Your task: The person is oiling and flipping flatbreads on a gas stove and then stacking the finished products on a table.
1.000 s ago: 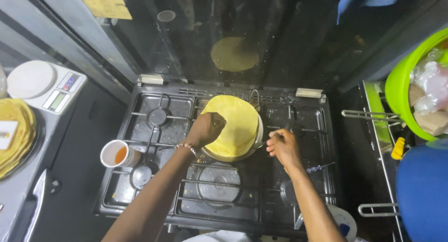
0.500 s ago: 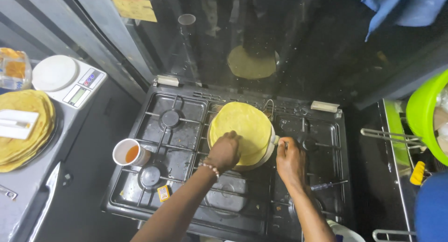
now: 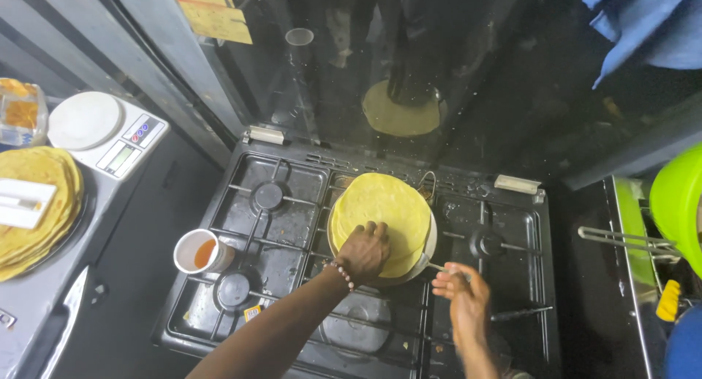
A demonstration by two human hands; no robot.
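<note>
Yellow flatbread [image 3: 384, 211] under left hand [image 3: 363, 252], right hand [image 3: 461, 291] just beside, perhaps on pan handle [image 3: 439, 266]

You are wearing a little bead bracelet [image 3: 338, 271] around the wrist of your left hand [image 3: 364, 252]. Both your arms are showing bare, with no sleeves on them. Your right hand [image 3: 462, 297] is wearing no ring, glove or band that shows.

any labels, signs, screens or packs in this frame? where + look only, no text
Paper notice: top left on the wall, yellowish sheet, tilted.
Kitchen scale: left counter, white, round platform, small grey screen with coloured buttons.
Clear container: far left edge, orange contents.
Small sticker: stove front left, yellow-orange square.
</note>
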